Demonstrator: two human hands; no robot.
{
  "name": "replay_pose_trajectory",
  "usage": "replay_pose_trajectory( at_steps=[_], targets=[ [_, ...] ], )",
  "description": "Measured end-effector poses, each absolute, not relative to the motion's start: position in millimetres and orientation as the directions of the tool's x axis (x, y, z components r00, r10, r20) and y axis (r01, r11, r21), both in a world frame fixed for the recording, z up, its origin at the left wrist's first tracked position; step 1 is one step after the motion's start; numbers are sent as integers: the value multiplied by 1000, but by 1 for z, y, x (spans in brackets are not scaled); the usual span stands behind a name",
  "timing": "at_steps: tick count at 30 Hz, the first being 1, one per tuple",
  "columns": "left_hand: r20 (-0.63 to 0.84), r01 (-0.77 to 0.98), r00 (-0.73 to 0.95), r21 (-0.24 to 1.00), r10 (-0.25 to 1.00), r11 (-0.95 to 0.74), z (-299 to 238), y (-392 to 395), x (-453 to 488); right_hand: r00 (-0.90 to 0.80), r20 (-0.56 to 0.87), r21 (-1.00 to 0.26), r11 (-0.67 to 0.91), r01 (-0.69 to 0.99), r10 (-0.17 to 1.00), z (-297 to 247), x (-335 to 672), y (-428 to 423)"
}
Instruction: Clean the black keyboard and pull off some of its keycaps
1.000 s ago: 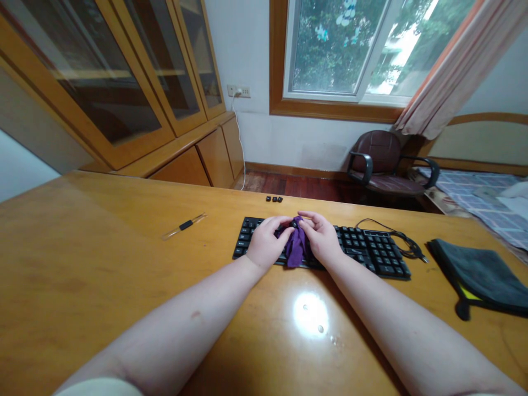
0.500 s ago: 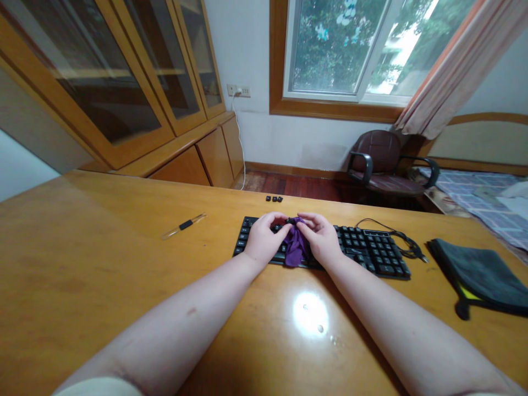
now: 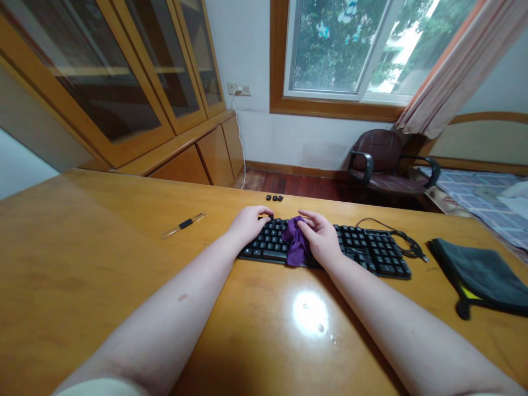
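Observation:
A black keyboard (image 3: pixel 381 253) lies across the desk under both hands. My left hand (image 3: pixel 247 226) is over its left end, thumb and forefinger pinched on what looks like a small black keycap (image 3: pixel 271 218), mostly hidden by the fingertips. A crumpled purple cloth (image 3: pixel 296 248) hangs from my right hand (image 3: pixel 324 239), gripped between thumb and fingers, and drapes over the middle keys. Behind the keyboard, several loose black keycaps (image 3: pixel 275 198) sit near the desk's far edge.
On the left of the desk (image 3: pixel 103 275) lies a thin wire tool with a black grip (image 3: pixel 186 224). The coiled keyboard cable (image 3: pixel 408 245) is at the right, beside a dark grey folded cloth or pouch (image 3: pixel 482 269). Beyond the desk stands an armchair (image 3: pixel 379 159).
My left hand has moved left, away from the purple cloth, carrying the small black piece. My right hand stays in place with the cloth.

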State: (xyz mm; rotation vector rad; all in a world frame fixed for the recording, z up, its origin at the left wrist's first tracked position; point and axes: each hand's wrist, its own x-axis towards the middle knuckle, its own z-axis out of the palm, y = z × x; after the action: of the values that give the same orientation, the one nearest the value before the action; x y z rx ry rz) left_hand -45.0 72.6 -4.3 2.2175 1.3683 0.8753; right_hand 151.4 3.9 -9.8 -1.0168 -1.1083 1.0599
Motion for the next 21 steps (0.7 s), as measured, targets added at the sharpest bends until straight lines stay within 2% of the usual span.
replay_pose_trajectory(
  at_steps=[7, 17, 21],
  targets=[
    [146, 708, 344, 608, 927, -359, 1, 66, -42, 110, 172, -973, 187, -136, 979, -9, 151, 4],
    [117, 727, 296, 617, 948, -303, 3, 63, -40, 107, 180, -977, 191, -98, 978, -10, 151, 4],
    [129, 757, 342, 548, 931, -354, 7, 61, -40, 111, 179, -977, 190, -98, 978, -9, 151, 4]
  ],
)
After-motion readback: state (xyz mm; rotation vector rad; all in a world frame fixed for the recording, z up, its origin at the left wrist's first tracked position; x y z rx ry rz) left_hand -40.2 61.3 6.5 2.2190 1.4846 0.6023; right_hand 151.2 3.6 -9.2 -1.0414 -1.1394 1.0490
